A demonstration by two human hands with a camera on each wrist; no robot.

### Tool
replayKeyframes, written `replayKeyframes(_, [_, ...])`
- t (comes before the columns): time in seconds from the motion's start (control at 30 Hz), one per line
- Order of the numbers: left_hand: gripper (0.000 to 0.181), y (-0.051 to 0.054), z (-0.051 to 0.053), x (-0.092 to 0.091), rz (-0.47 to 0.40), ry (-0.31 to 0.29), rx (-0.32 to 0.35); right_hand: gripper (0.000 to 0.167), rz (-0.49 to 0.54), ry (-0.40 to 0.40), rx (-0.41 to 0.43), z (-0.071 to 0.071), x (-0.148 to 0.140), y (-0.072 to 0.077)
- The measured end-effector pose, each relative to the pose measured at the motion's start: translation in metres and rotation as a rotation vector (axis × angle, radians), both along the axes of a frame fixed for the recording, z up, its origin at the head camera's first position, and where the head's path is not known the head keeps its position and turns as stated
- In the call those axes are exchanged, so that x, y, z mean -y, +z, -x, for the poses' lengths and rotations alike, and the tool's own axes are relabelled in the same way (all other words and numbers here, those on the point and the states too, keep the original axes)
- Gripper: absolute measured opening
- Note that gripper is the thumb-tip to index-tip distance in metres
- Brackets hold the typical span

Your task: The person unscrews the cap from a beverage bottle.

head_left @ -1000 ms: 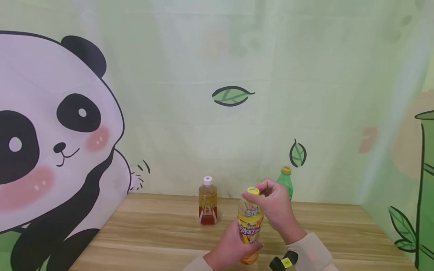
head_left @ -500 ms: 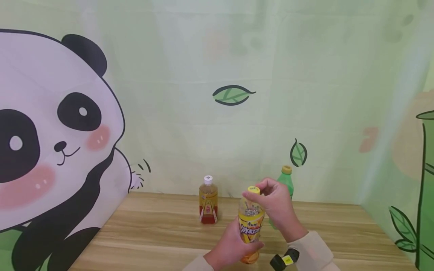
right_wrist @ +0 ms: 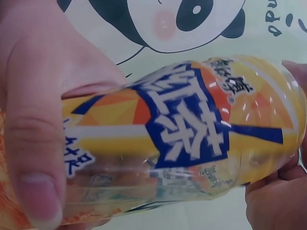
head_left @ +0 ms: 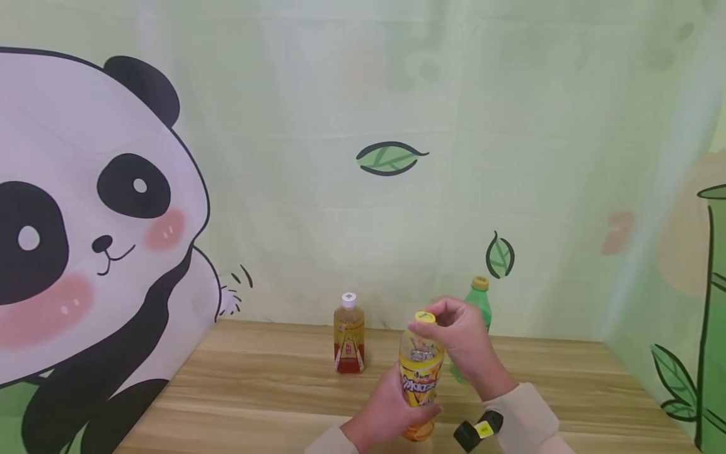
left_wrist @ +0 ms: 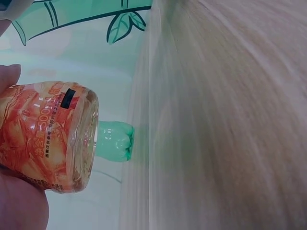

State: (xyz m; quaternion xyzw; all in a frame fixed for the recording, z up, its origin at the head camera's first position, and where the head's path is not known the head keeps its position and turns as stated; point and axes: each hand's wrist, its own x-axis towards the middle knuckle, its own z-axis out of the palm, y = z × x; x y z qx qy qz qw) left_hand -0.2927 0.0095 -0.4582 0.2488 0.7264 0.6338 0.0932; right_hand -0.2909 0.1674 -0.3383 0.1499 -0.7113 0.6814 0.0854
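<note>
My left hand (head_left: 391, 403) is wrapped around the lower half of a tea bottle (head_left: 420, 369) with a yellow and orange label. The left wrist view shows the base of this tea bottle (left_wrist: 72, 139) held off the table. At its top, the thumb and fingers of my right hand (head_left: 465, 347) pinch the yellow cap (head_left: 425, 317), which sits on the neck. Seen from the right wrist, the label (right_wrist: 187, 120) faces the camera and the left thumb (right_wrist: 36, 182) lies across the bottle. Only part of the right hand (right_wrist: 278, 196) shows there.
A white-capped bottle (head_left: 348, 337) with red-brown drink stands upright farther back on the wooden table (head_left: 255, 378). Behind my right hand stands a green bottle (head_left: 479, 302) with a gold cap, partly hidden. A printed panda backdrop (head_left: 295, 221) closes off the back and sides.
</note>
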Motion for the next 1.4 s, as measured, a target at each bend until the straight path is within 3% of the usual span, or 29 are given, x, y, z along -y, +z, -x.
replayKeyframes(0.4, [0.062,0.002,-0.001,0.0,-0.011,-0.016,-0.008,0.014,-0.037,0.1,0.033,0.005,-0.007,-0.001])
replayKeyframes(0.73, [0.061,0.001,0.0,0.0,-0.038,-0.032,-0.04,0.019,-0.03,0.313,-0.017,0.013,-0.017,-0.005])
replayKeyframes(0.87, [0.061,0.0,0.0,0.001,-0.05,-0.036,-0.049,0.023,-0.046,0.353,-0.027,0.015,-0.019,-0.007])
replayKeyframes(1.1, [0.061,-0.002,0.002,0.002,-0.034,-0.008,-0.037,0.025,-0.119,0.288,-0.034,0.014,-0.017,-0.008])
replayKeyframes(1.4, [0.063,-0.005,0.008,0.002,-0.049,-0.021,-0.032,0.035,-0.101,0.03,0.041,0.005,-0.004,-0.004])
